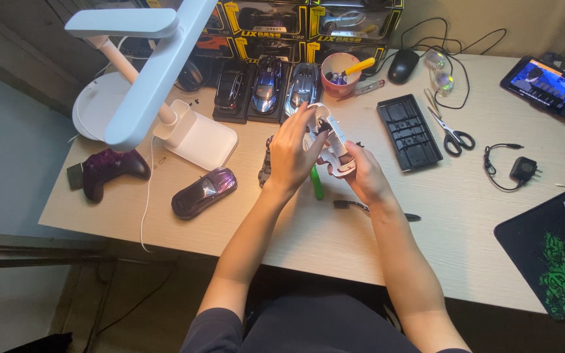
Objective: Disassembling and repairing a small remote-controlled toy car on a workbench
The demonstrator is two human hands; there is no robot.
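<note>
both hands grip white model car body (329,140) above desk (335,235): left hand (290,153), right hand (365,173).

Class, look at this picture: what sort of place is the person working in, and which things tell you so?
Probably a hobby desk at home. Both hands hold a white model car over a pale wooden desk, beside three display model cars, a white desk lamp and scissors.

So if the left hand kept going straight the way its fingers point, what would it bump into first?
Probably the silver model car in the row behind. The left hand points up and away, its fingertips already on the white car body. Depth is hard to judge.
</note>
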